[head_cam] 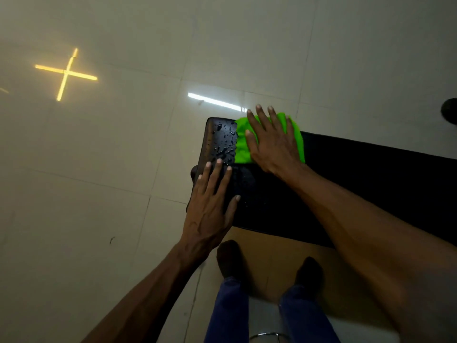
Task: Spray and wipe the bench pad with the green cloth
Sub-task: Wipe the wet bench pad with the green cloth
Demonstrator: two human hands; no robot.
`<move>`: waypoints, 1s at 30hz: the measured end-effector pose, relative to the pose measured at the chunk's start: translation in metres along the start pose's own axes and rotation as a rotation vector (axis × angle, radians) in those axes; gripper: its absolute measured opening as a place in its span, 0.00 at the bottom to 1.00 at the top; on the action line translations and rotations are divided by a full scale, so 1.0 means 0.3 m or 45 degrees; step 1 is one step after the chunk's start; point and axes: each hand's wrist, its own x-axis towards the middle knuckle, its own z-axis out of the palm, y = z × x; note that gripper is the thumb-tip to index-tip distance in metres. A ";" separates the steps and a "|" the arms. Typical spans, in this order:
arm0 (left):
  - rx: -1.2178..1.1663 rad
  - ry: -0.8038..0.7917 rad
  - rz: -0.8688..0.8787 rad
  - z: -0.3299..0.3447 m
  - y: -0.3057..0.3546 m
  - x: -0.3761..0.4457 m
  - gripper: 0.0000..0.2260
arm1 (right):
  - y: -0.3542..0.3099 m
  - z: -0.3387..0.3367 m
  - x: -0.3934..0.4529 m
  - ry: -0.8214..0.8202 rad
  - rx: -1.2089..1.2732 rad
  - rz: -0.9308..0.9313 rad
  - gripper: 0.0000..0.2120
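Bench pad (371,179), black and smooth with a rounded end, stretched from mid-frame off to the right above the pale tiled floor (99,169), whose gloss mirrored a yellow cross of light (65,73) at far left. Spraying looked done: beads of liquid (225,142) stood on the pad's left end, which suggested a slick, non-absorbent cover, probably vinyl. Wiping seemed only begun, since those drops lay unwiped and most of the dark surface to the right gave no clear sign either way. The left hand (210,206) lay flat on the pad's near left corner, its fingers (217,174) spread and holding nothing, apparently bracing. Just right of the droplets, the green cloth (241,144), soft and bunched with a scalloped edge, lay on the pad. The right hand (269,144) pressed it down, fingers splayed wide over the fabric rather than gripping it. No spray bottle showed.
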 end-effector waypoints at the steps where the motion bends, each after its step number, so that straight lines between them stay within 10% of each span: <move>1: -0.002 0.006 0.001 0.001 -0.005 -0.001 0.28 | -0.043 0.016 0.013 0.005 -0.002 -0.039 0.28; 7: -0.019 -0.028 -0.044 -0.005 0.009 -0.048 0.28 | 0.025 -0.008 -0.072 -0.122 -0.158 -0.382 0.29; 21: -0.170 0.333 -0.037 -0.030 0.083 0.047 0.25 | 0.020 -0.056 -0.111 -0.077 0.246 -0.242 0.27; 30: 0.242 -0.016 0.191 0.064 0.201 0.391 0.29 | 0.269 -0.011 -0.198 0.138 0.165 0.033 0.25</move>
